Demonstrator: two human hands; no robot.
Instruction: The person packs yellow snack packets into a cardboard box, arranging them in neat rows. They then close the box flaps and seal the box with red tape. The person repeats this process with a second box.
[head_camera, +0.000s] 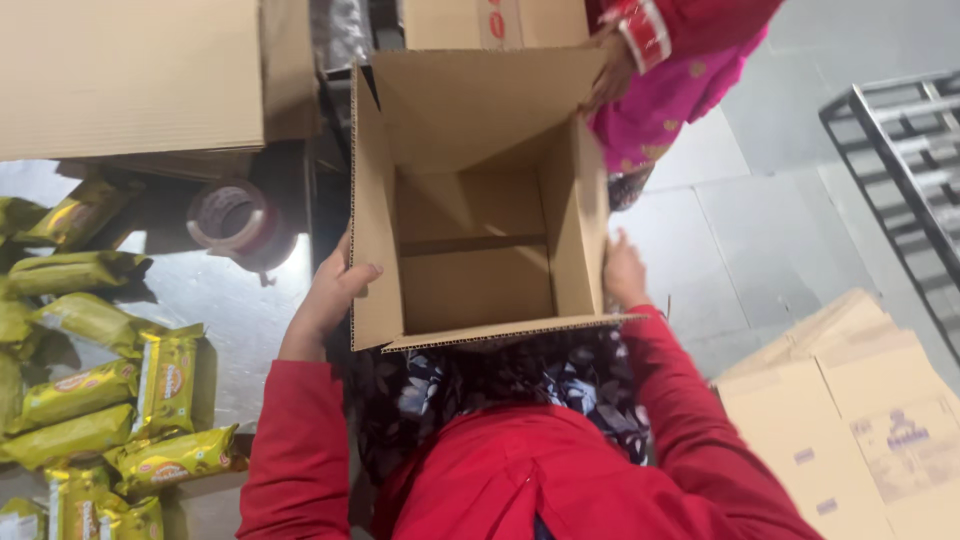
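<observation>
We hold an open brown corrugated cardboard box (478, 200) upright against our body, its top flaps raised and its inside bare down to the bottom seam. Our left hand (330, 295) presses flat on the outer left wall near the lower corner, thumb hooked over the wall's edge, fingers spread rather than closed. Our right hand (622, 272) lies against the outer right wall, palm to the cardboard; we cannot tell how its fingers curl, as the wall hides them. Both sleeves are red.

Left of the box, a shiny metal table (240, 320) carries many yellow-green foil snack packets (170, 385) in loose rows, and a roll of brown packing tape (235, 220) just beyond them. A flat cardboard sheet (130, 75) lies at the table's far end.

Across the box, another person's hand (610, 70), in a red and pink sleeve, touches the far right flap. Folded flat cartons (860, 420) are stacked on the grey floor to our right.
</observation>
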